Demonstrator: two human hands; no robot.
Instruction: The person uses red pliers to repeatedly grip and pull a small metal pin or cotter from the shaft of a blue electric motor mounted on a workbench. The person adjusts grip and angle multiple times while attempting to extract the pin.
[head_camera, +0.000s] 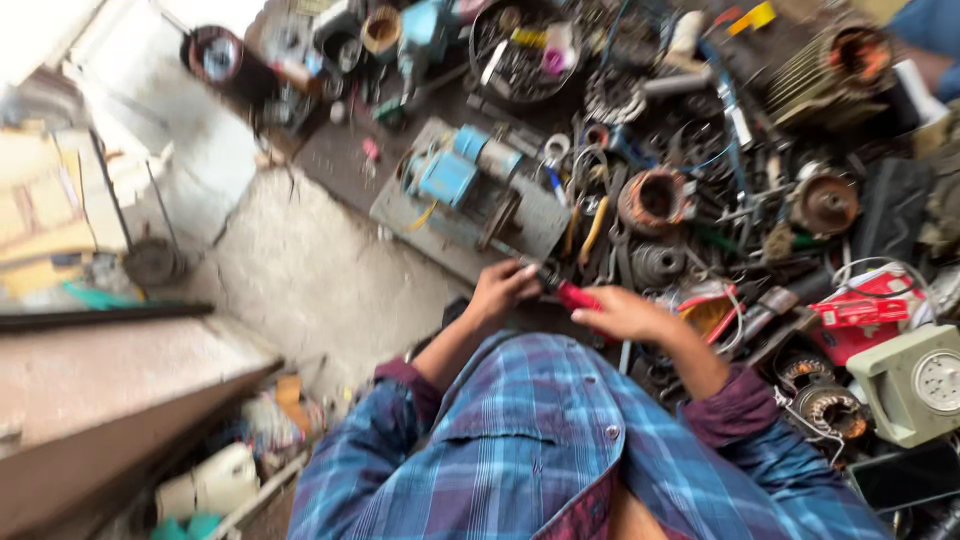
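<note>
Crouched over the workshop floor (320, 270), I gripped a red-handled tool (572, 295) in both hands. My right hand (625, 315) was clamped on its red handle; my left hand (500, 288) was closed around the dark working end, though blur hid what sat there. The tool's long axis ran nearly level between the hands, tilting up slightly toward the left one, just above my plaid shirt (540, 440). Beyond it lay a blue motor (450, 175) on a grey slab, a copper-wound coil (652, 200), and scattered metal parts; a pale green meter (915, 380) sat at the right.
</note>
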